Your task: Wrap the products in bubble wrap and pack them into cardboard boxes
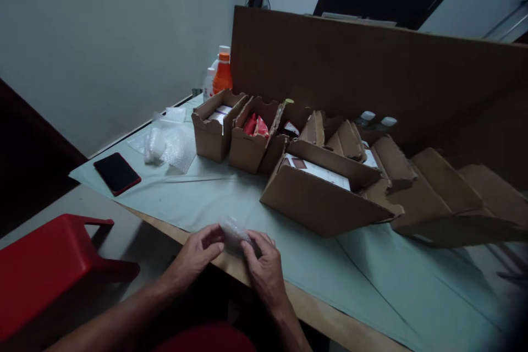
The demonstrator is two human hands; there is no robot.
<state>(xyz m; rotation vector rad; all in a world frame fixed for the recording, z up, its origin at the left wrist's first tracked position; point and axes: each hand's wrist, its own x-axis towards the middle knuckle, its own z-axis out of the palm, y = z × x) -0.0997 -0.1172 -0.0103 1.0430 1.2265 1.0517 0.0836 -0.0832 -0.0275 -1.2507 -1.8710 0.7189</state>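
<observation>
A small piece of bubble wrap (233, 232) is between my two hands at the table's front edge. My left hand (202, 250) curls round its left side, thumb and fingers closed on it. From the right, my right hand (264, 258) pinches the same bubble wrap, thumb on the near face. Whether anything lies inside the wrap I cannot make out. More bubble wrap (179, 146) lies crumpled at the back left of the table, with a rolled bundle (155, 146) on it.
Open cardboard boxes stand in a row across the back, among them a large box (325, 206) holding white packs and one with red packets (256, 125). A phone (117, 173) lies at the left edge. Bottles (223, 73) stand behind; a red stool (49, 264) is at left.
</observation>
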